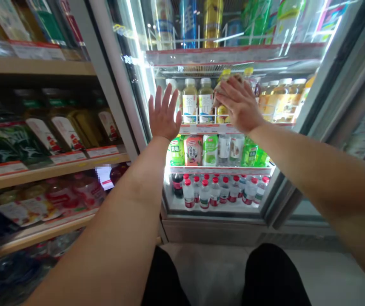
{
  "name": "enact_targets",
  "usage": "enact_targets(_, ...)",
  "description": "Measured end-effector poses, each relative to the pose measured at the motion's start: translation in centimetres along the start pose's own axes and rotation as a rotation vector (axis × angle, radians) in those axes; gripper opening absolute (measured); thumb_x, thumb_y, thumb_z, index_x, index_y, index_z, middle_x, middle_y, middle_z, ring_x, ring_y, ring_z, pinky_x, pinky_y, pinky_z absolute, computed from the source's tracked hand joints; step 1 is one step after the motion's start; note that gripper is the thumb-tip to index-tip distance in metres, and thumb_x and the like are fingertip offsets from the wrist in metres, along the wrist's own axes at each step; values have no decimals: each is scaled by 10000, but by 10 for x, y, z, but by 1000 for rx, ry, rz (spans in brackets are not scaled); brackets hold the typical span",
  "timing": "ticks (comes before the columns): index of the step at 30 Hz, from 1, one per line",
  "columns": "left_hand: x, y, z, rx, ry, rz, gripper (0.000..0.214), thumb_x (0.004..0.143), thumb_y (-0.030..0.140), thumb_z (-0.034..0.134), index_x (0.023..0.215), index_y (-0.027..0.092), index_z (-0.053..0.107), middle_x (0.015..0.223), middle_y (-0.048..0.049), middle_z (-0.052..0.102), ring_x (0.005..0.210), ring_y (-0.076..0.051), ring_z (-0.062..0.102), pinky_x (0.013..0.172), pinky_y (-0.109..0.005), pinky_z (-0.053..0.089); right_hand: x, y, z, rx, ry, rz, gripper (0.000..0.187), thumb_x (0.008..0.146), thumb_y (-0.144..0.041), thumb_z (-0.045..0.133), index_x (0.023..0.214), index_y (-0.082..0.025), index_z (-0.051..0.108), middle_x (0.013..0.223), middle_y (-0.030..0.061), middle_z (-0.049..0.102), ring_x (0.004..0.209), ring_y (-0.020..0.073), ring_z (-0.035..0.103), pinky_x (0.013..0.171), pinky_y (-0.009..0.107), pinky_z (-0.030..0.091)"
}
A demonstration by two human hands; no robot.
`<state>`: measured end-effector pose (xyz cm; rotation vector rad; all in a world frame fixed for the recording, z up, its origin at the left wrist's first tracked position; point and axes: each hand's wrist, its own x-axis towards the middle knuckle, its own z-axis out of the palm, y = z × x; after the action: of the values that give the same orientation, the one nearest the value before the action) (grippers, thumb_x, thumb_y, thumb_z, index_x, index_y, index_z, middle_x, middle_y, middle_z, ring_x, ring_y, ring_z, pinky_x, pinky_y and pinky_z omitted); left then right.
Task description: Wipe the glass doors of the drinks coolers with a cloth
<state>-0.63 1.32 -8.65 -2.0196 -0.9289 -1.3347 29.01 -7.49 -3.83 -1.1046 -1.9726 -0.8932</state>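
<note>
Your head cam, facing the fridge [214, 231]
It looks forward and down from your head, along both forearms [138, 182], close enough for the fridge to fill mid-frame, your knees [272, 276] at the bottom.

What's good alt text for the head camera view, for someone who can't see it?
A person's right hand lies over what looks like a cloth before a lit drinks fridge, the left hand spread open nearby. Bottles line the shelves, red-capped bottles at the bottom.
</note>
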Motion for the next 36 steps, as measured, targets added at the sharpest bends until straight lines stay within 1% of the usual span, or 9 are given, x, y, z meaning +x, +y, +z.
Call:
enact_targets(4,0,2,-2,2,-5,-9,758,1059,640,344,1698,234,362,1794,86,190,1688,-206,-41,1387,-429,-158,6,13,-19,-12,-30,-43,445,1085,-250,435,1487,-276,625,1702,-37,426,1643,238,268,1378,589,187)
enact_targets(8,0,2,-4,-53,-7,-23,725,1053,602,416,1703,285,367,1790,84,213,1688,-239,-21,1403,-483,-112,-3,17,-24,-56,78,136,452,1115,-300,390,1512,-389,588,1720,-110,369,1657,212,224,1389,558,155)
enact_targets(10,-1,2,-5,-43,6,-9,714,1048,556,450,1705,289,361,1791,72,223,1689,-255,-4,1402,-515,-94,-14,19,-22,-51,70,81,455,1112,-287,411,1518,-390,589,1706,-106,401,1651,232,251,1377,582,195)
enact_targets(13,-2,1,-4,5,31,29,711,1024,431,482,1703,257,365,1787,19,261,1688,-274,53,1398,-560,-50,-16,32,-24,-57,53,-55,453,1088,-219,443,1491,-297,634,1680,-30,469,1622,274,328,1347,610,258)
enact_targets(19,-2,4,-7,20,44,29,727,978,314,540,1689,255,398,1765,-36,332,1681,-284,101,1395,-531,-19,-12,58,-31,-67,279,109,455,1108,-230,418,1505,-312,625,1702,0,436,1630,292,295,1349,584,264)
enact_targets(25,-1,4,-6,21,18,9,715,998,343,532,1694,271,382,1778,-20,299,1685,-263,73,1393,-518,-51,-43,61,-29,-109,150,-23,434,1084,-259,437,1449,-233,669,1642,60,523,1592,309,380,1317,597,311)
enact_targets(29,0,5,-8,-19,0,0,704,1018,409,513,1694,270,373,1782,-11,280,1688,-264,59,1390,-534,-71,-29,74,-44,-135,194,139,489,1114,-352,357,1514,-266,625,1707,26,430,1628,288,303,1341,598,253)
enact_targets(32,-1,8,-10,-54,5,-14,707,1001,430,524,1684,301,397,1774,8,296,1686,-260,72,1391,-516,-69,-34,71,-42,-126,264,260,531,1105,-374,309,1537,-291,607,1726,8,393,1648,278,254,1347,592,236)
enact_targets(36,-1,13,-15,-74,2,-31,709,984,405,533,1677,316,413,1767,19,313,1684,-261,91,1392,-517,-55,-46,65,-41,-128,167,208,522,1079,-357,361,1512,-271,639,1697,33,448,1641,279,277,1343,574,251)
